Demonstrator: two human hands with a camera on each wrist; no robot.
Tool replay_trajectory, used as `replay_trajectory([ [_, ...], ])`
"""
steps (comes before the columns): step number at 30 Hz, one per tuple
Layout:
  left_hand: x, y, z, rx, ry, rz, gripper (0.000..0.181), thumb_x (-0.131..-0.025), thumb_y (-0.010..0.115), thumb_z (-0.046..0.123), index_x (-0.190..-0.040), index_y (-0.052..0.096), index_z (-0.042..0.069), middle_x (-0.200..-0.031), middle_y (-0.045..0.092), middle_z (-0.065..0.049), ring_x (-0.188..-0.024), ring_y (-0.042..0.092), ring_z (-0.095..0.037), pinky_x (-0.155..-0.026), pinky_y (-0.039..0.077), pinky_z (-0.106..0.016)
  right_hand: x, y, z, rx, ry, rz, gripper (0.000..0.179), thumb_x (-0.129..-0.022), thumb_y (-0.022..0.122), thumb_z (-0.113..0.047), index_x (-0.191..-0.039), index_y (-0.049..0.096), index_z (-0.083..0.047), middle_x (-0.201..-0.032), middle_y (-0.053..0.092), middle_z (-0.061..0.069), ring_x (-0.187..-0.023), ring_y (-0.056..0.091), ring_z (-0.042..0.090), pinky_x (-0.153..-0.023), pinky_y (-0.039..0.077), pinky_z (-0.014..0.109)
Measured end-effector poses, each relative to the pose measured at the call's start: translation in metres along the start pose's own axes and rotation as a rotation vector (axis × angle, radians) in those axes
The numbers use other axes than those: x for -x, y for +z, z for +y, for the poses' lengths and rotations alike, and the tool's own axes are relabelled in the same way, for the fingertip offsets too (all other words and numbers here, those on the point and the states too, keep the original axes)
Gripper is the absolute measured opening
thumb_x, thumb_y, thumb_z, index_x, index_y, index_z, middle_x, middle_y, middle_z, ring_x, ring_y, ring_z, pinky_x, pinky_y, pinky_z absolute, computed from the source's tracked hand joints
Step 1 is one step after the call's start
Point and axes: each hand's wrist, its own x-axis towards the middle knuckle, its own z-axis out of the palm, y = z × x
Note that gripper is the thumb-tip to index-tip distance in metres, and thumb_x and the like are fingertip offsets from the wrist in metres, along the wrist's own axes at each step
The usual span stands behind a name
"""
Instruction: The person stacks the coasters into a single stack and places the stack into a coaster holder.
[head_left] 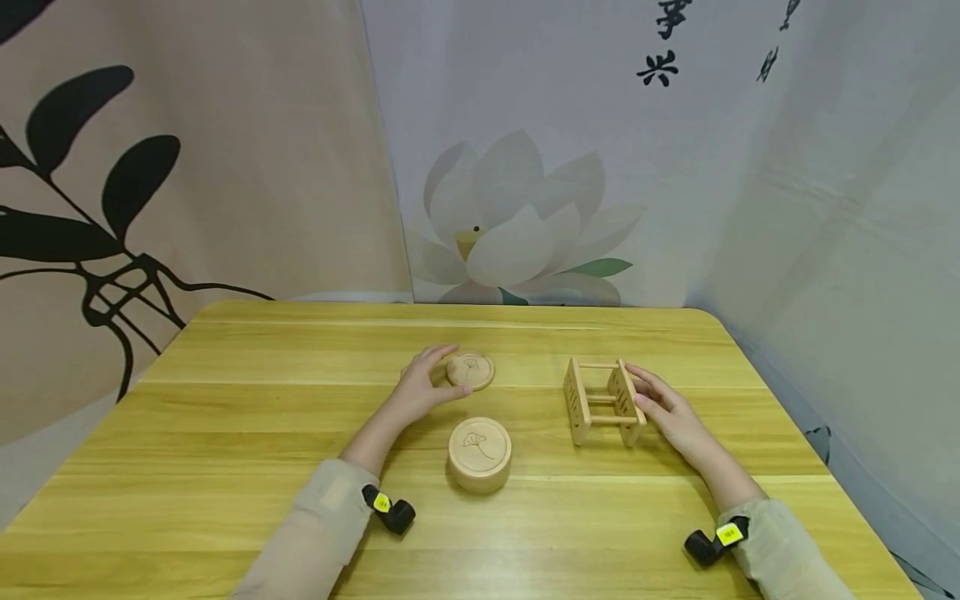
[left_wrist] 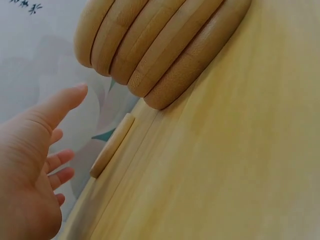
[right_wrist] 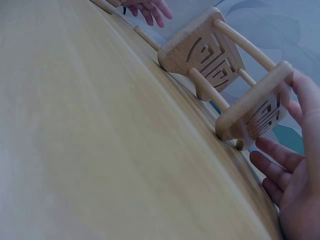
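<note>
My left hand (head_left: 417, 389) is spread beside a single round wooden coaster (head_left: 471, 372), its thumb and fingers on either side of the disc's left edge. Closer to me stands a stack of round wooden coasters (head_left: 480, 454), the top one marked with a ginkgo leaf. The left wrist view shows several discs (left_wrist: 165, 47) in that stack, with the lone coaster (left_wrist: 112, 145) flat beyond. At the right, a small wooden rack (head_left: 600, 400) stands on the table. My right hand (head_left: 671, 412) touches its right side panel with loosely extended fingers. Cut-out patterns mark the panels (right_wrist: 212, 55).
The wooden table (head_left: 225, 467) has rounded far corners. Behind it hangs a cloth backdrop (head_left: 525, 83) printed with a lotus, dark leaves and characters. Black cameras are strapped on the left wrist (head_left: 390, 510) and the right wrist (head_left: 716, 540).
</note>
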Motion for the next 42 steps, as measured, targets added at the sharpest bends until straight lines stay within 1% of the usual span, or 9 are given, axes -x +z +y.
replay_trajectory([
  [4,-0.004,0.001,-0.004,-0.021,-0.004,-0.009,0.081,-0.077,0.081,0.034,-0.145,0.042,0.012,-0.149,0.034,-0.014,-0.138,0.024,-0.036,-0.107,0.013,-0.062,0.000,0.000,0.000,0.006,0.002,0.000,0.050,-0.103,0.044,-0.016,-0.151,0.030,-0.010,-0.136,0.046,0.026,-0.111,0.050,0.001,-0.089,0.039,0.016],
  [14,-0.011,0.005,-0.012,-0.068,-0.014,-0.030,0.082,-0.077,0.081,0.034,-0.145,0.042,0.009,-0.147,0.037,-0.015,-0.136,0.027,-0.037,-0.108,0.010,-0.058,-0.001,-0.001,0.002,0.032,0.009,0.010,0.049,-0.103,0.045,-0.018,-0.150,0.032,-0.012,-0.136,0.047,0.026,-0.112,0.050,0.002,-0.090,0.039,0.016],
  [18,-0.014,0.007,-0.013,-0.111,-0.020,-0.028,0.082,-0.077,0.081,0.035,-0.144,0.042,0.009,-0.147,0.037,-0.015,-0.136,0.027,-0.037,-0.109,0.011,-0.056,0.000,0.000,0.003,0.027,0.005,0.012,0.049,-0.103,0.044,-0.017,-0.150,0.032,-0.012,-0.135,0.047,0.026,-0.112,0.051,0.002,-0.090,0.039,0.016],
  [21,-0.018,0.008,-0.014,-0.140,-0.026,-0.028,0.083,-0.077,0.080,0.037,-0.145,0.042,0.009,-0.147,0.037,-0.015,-0.136,0.026,-0.037,-0.108,0.011,-0.056,0.000,0.000,0.003,0.029,-0.001,0.010,0.049,-0.103,0.044,-0.017,-0.150,0.032,-0.011,-0.135,0.047,0.027,-0.112,0.051,0.005,-0.089,0.040,0.017],
  [26,-0.023,0.010,-0.016,-0.178,-0.031,-0.041,0.084,-0.076,0.081,0.038,-0.145,0.042,0.010,-0.147,0.039,-0.015,-0.136,0.027,-0.036,-0.107,0.013,-0.055,-0.001,0.000,0.002,0.019,0.001,0.005,0.049,-0.103,0.044,-0.017,-0.150,0.032,-0.012,-0.136,0.046,0.027,-0.113,0.051,0.008,-0.089,0.041,0.018],
  [31,-0.028,0.011,-0.017,-0.216,-0.038,-0.054,0.084,-0.075,0.081,0.040,-0.145,0.043,0.012,-0.146,0.039,-0.013,-0.135,0.029,-0.034,-0.106,0.016,-0.054,-0.001,0.000,0.002,0.015,0.007,-0.002,0.049,-0.103,0.044,-0.018,-0.151,0.032,-0.013,-0.137,0.045,0.026,-0.113,0.051,0.006,-0.089,0.042,0.019],
  [38,-0.030,0.009,-0.014,-0.226,-0.044,-0.084,0.087,-0.073,0.082,0.042,-0.145,0.043,0.013,-0.146,0.039,-0.013,-0.134,0.028,-0.035,-0.103,0.018,-0.056,-0.001,-0.001,0.004,0.007,0.002,-0.007,0.049,-0.103,0.044,-0.018,-0.151,0.031,-0.012,-0.137,0.044,0.028,-0.111,0.052,0.004,-0.088,0.042,0.019],
  [42,-0.032,0.010,-0.015,-0.262,-0.048,-0.101,0.089,-0.073,0.081,0.045,-0.146,0.042,0.013,-0.146,0.038,-0.013,-0.134,0.027,-0.035,-0.103,0.018,-0.055,-0.001,-0.002,0.003,0.001,0.008,-0.010,0.050,-0.103,0.044,-0.019,-0.151,0.031,-0.013,-0.137,0.045,0.026,-0.111,0.052,0.004,-0.089,0.041,0.018],
])
